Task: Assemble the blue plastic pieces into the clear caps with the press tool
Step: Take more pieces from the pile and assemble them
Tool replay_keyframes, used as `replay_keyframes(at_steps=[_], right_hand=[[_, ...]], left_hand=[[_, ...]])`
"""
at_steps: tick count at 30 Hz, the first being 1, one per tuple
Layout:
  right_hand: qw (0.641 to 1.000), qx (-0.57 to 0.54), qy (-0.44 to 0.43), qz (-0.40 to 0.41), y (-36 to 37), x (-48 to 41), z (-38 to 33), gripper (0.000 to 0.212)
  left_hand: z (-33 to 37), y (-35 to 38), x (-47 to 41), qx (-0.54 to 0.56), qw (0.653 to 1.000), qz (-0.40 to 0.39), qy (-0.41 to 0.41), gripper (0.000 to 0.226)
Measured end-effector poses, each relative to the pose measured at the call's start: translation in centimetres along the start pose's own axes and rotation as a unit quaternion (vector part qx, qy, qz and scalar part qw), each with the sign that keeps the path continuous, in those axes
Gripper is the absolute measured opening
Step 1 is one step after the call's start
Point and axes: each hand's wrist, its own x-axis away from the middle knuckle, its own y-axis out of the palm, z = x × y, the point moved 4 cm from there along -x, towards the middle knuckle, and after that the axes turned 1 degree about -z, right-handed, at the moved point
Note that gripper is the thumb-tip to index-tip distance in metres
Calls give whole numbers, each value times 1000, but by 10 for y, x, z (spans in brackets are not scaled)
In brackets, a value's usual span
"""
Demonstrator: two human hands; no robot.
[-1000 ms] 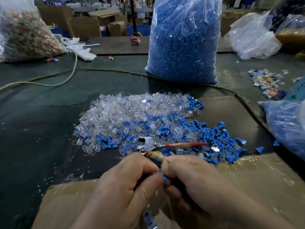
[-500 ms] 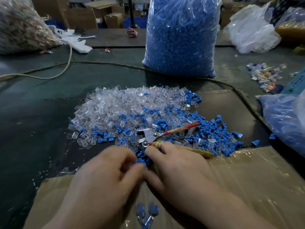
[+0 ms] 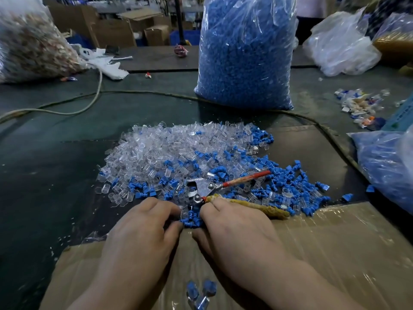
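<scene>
Left hand (image 3: 143, 231) and right hand (image 3: 234, 233), knuckles up.
They sit at 7 and 5 o'clock, fingers curled under, tips almost meeting; any grip is hidden.

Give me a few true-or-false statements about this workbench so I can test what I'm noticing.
1. A tall bag stuffed with blue plastic stands behind the pile. True.
2. The press tool has one red handle. True.
3. The tool is being lifted off the table. False: it lies on the pile, just beyond the left hand and right hand.
4. The small parts are sorted into separate trays. False: clear caps and blue pieces lie mixed in one loose pile.
5. A few blue-and-clear parts lie on the cardboard between the person's arms. True.
</scene>
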Motion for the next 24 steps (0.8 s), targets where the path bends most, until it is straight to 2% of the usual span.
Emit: replay_keyframes(at_steps=[5,9,16,18,22,24], right_hand=[[1000,10,1,12,1,0,-1,19],[999,8,-10,30,1,0,-2,15],[998,-35,-50,13,-1,-3,-7,6],[998,-34,-45,-1,-2,-3,-6,8],[998,-27,-19,-51,0,1,-2,18],[997,-44,-10,-55,-2,7,-1,15]], left_hand=[[-9,-3,-1,135,988,68,-43,15],[-10,-3,2,178,977,103,-55,13],[-7,-5,6,245,958,136,-61,21],[-6,-6,7,256,956,126,-65,19],[1,3,10,313,946,40,-73,14],[4,8,11,340,937,12,-76,12]])
